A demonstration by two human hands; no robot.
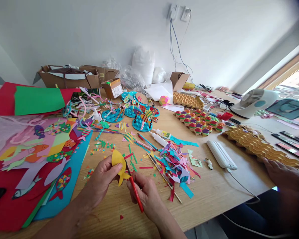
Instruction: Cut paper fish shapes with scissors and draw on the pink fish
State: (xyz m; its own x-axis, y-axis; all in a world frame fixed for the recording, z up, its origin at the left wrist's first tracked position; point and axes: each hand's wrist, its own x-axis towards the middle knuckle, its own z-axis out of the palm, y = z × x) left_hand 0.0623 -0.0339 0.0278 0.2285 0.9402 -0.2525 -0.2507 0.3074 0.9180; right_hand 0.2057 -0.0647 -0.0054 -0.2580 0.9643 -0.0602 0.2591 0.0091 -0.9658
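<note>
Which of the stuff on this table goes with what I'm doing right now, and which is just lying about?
Likely part of the job:
- yellow paper fish, in your left hand
- red-handled scissors, in your right hand
- probably the coloured paper sheets

Seemingly just lying about:
- white fan
- painted egg tray
- cardboard boxes

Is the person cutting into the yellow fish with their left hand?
No, the left hand holds the yellow fish, while the right hand grips the red-handled scissors.

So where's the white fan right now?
The white fan stands toward the right of the head view, beyond the right-hand brown egg tray, near the window.
</note>
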